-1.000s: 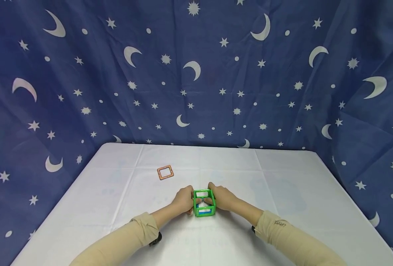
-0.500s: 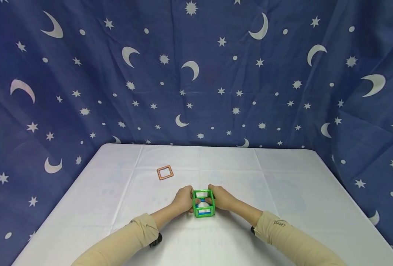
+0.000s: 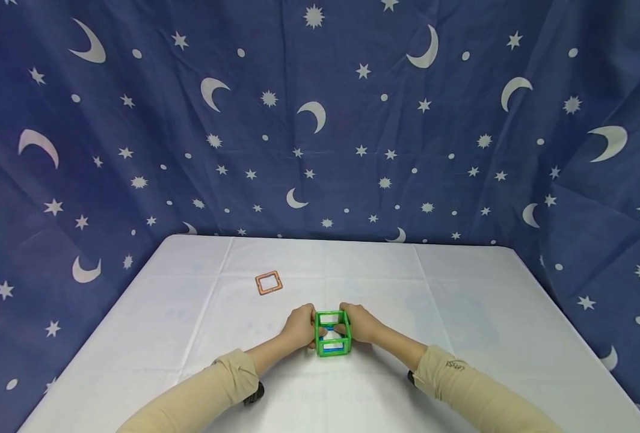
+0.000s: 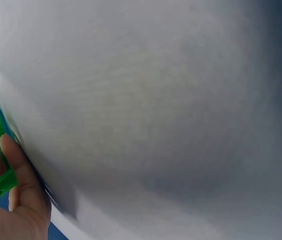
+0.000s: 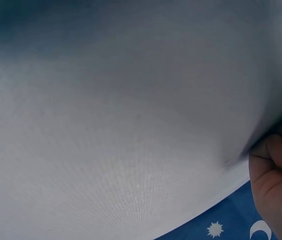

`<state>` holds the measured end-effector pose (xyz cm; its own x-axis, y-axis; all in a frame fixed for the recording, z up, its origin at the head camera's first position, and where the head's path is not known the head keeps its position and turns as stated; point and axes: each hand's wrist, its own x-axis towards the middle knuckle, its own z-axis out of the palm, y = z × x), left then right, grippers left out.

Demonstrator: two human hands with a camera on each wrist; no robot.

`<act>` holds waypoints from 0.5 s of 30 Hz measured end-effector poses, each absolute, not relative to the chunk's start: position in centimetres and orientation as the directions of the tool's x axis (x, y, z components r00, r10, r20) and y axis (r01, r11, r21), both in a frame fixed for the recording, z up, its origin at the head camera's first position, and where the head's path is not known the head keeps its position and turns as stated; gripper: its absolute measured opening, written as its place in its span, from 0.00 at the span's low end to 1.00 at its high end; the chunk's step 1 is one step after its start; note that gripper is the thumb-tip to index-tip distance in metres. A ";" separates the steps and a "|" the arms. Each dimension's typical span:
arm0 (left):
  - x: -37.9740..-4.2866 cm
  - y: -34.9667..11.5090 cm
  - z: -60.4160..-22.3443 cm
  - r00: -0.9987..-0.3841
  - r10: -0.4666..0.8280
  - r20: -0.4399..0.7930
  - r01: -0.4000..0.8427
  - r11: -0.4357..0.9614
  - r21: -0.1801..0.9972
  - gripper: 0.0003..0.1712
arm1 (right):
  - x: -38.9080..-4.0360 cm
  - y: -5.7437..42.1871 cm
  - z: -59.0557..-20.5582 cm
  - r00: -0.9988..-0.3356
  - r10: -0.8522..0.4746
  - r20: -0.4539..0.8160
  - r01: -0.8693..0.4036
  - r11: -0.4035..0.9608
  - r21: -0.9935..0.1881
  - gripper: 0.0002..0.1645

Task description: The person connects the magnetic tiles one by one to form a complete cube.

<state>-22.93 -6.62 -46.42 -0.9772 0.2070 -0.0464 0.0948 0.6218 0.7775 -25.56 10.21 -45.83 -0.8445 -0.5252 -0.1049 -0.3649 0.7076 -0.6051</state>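
In the head view, an open box of green square magnetic tiles (image 3: 333, 353) stands at the middle of the table, with a blue tile (image 3: 333, 349) at its bottom. My left hand (image 3: 298, 325) grips its left side, the thumb reaching inside the frame. On the opposite side my right hand (image 3: 362, 322) pinches the right wall, thumb inside too. The left wrist view catches fingers of the left hand (image 4: 23, 210) around a green tile (image 4: 1, 185). At the right edge of the right wrist view, the right hand (image 5: 275, 195) has curled fingers, the box mostly cut off.
An orange square magnetic tile (image 3: 270, 290) lies flat on the white-covered table (image 3: 461, 385), behind and left of the box. A dark blue curtain (image 3: 347, 180) with moons and stars surrounds the table's back and sides.
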 end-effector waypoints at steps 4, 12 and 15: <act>-23.0 -6.6 -46.5 -0.978 0.209 -0.032 0.104 0.609 0.787 0.20 | -25.5 10.4 -45.8 -0.845 -0.525 -0.100 -0.364 0.703 -0.611 0.10; -22.8 -7.5 -46.1 -0.962 0.264 -0.068 0.102 0.580 0.808 0.10 | -25.5 11.3 -45.2 -0.822 -0.554 -0.133 -0.350 0.674 -0.650 0.10; -22.5 -7.9 -46.0 -0.960 0.276 -0.051 0.121 0.570 0.812 0.07 | -25.0 11.9 -44.8 -0.821 -0.547 -0.165 -0.323 0.682 -0.656 0.11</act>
